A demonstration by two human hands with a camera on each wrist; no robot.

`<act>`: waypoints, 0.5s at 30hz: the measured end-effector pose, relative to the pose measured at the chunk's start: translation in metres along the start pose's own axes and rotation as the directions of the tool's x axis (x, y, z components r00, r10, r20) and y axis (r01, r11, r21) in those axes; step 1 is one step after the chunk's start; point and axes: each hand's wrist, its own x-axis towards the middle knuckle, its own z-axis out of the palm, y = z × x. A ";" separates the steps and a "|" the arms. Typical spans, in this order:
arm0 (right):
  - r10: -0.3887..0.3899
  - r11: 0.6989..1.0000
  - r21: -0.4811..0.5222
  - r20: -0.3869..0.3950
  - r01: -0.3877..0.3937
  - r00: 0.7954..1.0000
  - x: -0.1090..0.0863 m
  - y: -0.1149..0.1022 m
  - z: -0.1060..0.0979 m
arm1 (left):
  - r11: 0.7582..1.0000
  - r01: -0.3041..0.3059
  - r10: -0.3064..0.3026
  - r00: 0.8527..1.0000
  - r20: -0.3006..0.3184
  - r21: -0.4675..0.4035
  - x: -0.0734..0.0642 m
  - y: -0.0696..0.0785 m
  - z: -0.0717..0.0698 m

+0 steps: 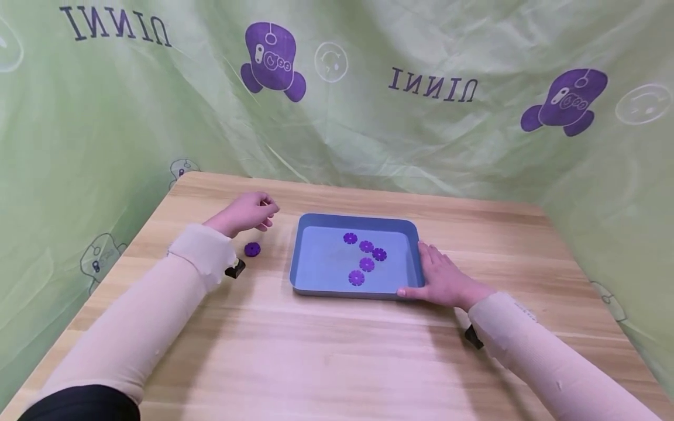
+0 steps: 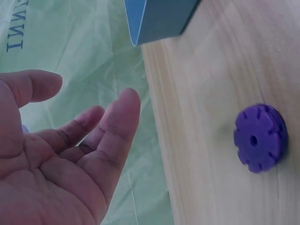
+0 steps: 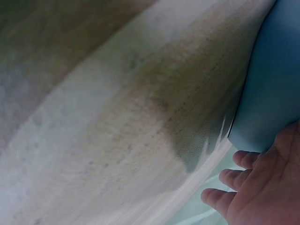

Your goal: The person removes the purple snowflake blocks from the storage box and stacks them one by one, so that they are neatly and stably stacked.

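A shallow blue-grey tray rests on the wooden table with several purple notched discs lying on its floor. To its left, a small stack of the same purple discs, with a hole at the centre, lies on the wood. My left hand is raised beyond that stack, left of the tray; thumb and loosely bent fingers stand apart with nothing between them. My right hand rests against the tray's near right corner, its fingers stretched along the right side wall and its thumb at the front rim.
The pale wooden table reaches back to a green printed curtain, which hangs behind it and along both sides. A small black piece shows at the left wrist and another at the right.
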 end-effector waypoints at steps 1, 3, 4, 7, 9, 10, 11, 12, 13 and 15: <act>0.000 1.000 0.000 0.003 0.000 1.000 0.000 0.000 0.001 | 1.000 0.003 -0.003 1.000 0.003 -0.004 0.000 0.000 0.001; 0.002 1.000 -0.005 0.009 -0.002 1.000 -0.001 -0.001 0.002 | 1.000 0.009 -0.009 1.000 0.010 -0.010 0.002 0.000 0.002; 0.001 1.000 -0.008 0.008 -0.001 1.000 -0.001 -0.001 0.002 | 1.000 0.007 -0.007 1.000 0.014 -0.019 0.003 0.001 0.003; 0.001 1.000 -0.008 0.003 -0.001 1.000 -0.001 -0.001 0.003 | 0.999 0.000 0.001 1.000 0.027 -0.044 0.006 0.007 0.004; -0.002 1.000 -0.007 -0.003 0.002 1.000 -0.001 -0.001 0.003 | 0.998 -0.013 0.015 0.999 0.039 -0.056 0.009 0.014 0.005; -0.002 1.000 -0.007 -0.004 0.001 1.000 -0.001 0.000 0.003 | 0.998 -0.020 0.023 0.999 0.046 -0.063 0.011 0.018 0.005; -0.002 1.000 -0.007 -0.006 0.002 1.000 -0.001 0.000 0.003 | 0.997 -0.027 0.030 0.998 0.050 -0.066 0.013 0.022 0.006; -0.001 1.000 -0.007 -0.008 0.001 1.000 -0.001 0.000 0.003 | 0.997 -0.034 0.038 0.998 0.055 -0.071 0.015 0.026 0.008; 0.000 1.000 -0.008 -0.009 0.000 1.000 -0.001 0.000 0.003 | 0.996 -0.044 0.048 0.997 0.060 -0.075 0.017 0.030 0.009; 0.002 1.000 -0.009 -0.011 -0.002 1.000 -0.001 0.000 0.002 | 0.994 -0.057 0.063 0.996 0.070 -0.091 0.020 0.039 0.014</act>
